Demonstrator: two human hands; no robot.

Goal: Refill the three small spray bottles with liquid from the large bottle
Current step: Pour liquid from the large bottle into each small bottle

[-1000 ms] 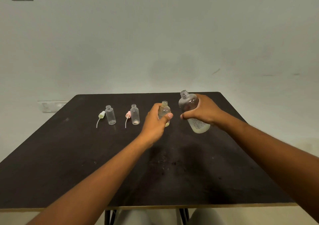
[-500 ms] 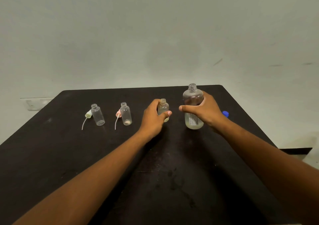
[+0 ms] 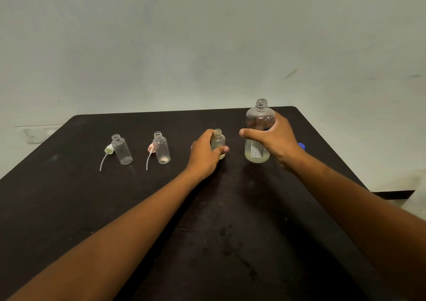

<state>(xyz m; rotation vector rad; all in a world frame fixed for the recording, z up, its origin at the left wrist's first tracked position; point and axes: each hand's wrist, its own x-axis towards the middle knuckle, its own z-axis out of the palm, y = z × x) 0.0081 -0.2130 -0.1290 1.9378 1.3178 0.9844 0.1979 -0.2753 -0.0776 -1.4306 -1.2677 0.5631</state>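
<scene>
Since tilting, large bottle (image 3: pixel 258 137) stands upright, gripped by right hand (image 3: pixel 275 140); left hand (image 3: pixel 204 153) fingers hold third small bottle (image 3: pixel 218 140), apparently filled. Careless release near worktop's far edge risks spills.

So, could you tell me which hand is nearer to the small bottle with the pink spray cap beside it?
Left. The left hand, gripping the neighbouring small bottle, is just right of the pink-capped one; the right hand holds the large bottle farther right.

Dim, even indoor lighting; wide-angle view.
Soft shadows fall beneath both forearms on the matte black tabletop (image 3: pixel 69 197). Clear plastic bottles show faint highlights. Table edges bow outward; slight overall softness, no glare.
</scene>
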